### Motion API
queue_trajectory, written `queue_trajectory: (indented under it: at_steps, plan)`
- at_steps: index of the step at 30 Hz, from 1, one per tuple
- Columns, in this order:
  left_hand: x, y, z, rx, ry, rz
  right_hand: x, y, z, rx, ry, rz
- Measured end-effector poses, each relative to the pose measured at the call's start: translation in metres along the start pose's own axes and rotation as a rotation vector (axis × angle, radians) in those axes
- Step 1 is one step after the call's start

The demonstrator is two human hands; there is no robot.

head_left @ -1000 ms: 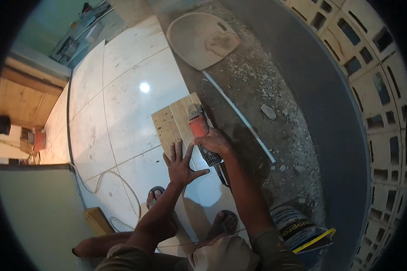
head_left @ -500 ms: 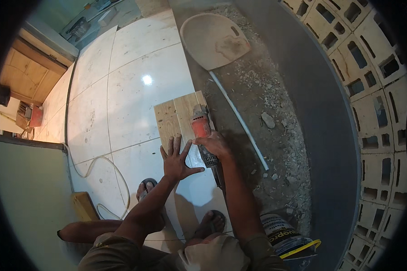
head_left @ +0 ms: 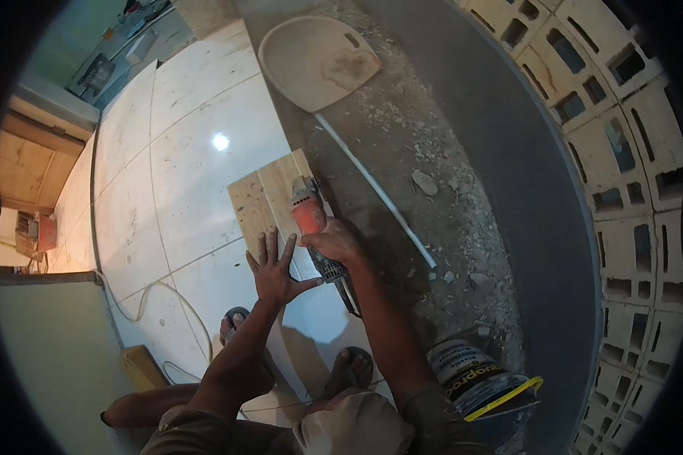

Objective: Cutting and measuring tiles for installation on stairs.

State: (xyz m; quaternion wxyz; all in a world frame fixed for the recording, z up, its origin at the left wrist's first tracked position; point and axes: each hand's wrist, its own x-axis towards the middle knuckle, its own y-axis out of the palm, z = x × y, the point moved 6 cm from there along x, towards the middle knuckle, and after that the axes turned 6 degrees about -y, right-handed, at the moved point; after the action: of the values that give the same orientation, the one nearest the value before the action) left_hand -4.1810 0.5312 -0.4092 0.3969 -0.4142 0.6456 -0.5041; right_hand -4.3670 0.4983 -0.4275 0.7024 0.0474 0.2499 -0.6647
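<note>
My right hand (head_left: 334,241) is wrapped round the body of a red and black angle grinder (head_left: 309,217). The grinder's head points away from me, over the right side of a wood-look tile (head_left: 244,199). Its disc is hidden from this angle. With fingers spread, my left hand (head_left: 275,277) presses flat near the close edge of the same piece, left of the grinder. A pale lengthwise line runs down the wood-look surface. The piece lies on large white floor tiles (head_left: 205,182), along their right edge.
A large rounded beige scoop-like pan (head_left: 311,64) and a pale pipe (head_left: 376,186) lie on the rubble-strewn ground (head_left: 402,159). A bucket (head_left: 470,371) with a yellow handle stands by my right arm. A pale cable (head_left: 182,292) loops at left. Perforated blocks (head_left: 630,205) line the right.
The whole view has turned, so the scene sits further left. Both hands and the grinder keep nearly the same place on the wood-look tile.
</note>
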Motion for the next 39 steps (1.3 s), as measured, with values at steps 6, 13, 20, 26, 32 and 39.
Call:
queue_trajectory:
  at_steps: [6, 13, 20, 26, 32, 39]
  plan:
    - [0.000, -0.001, 0.002, 0.045, -0.017, 0.000, -0.005, 0.005, -0.001, 0.101, -0.012, 0.013]
    - [-0.001, 0.004, 0.003, 0.053, -0.003, -0.012, 0.001, 0.013, -0.025, 0.073, -0.007, 0.013]
    - [-0.002, 0.003, 0.001, 0.052, -0.020, -0.008, -0.011, 0.011, -0.017, 0.042, 0.024, 0.026]
    - [-0.002, 0.007, 0.002, 0.029, -0.015, -0.026, -0.022, 0.007, -0.018, 0.065, 0.028, 0.013]
    - [-0.001, 0.006, 0.002, 0.022, -0.006, -0.037, -0.027, 0.010, -0.024, 0.062, 0.038, 0.040]
    - [-0.003, 0.006, 0.004, 0.015, 0.006, -0.050, -0.036, 0.008, -0.019, 0.017, 0.067, 0.050]
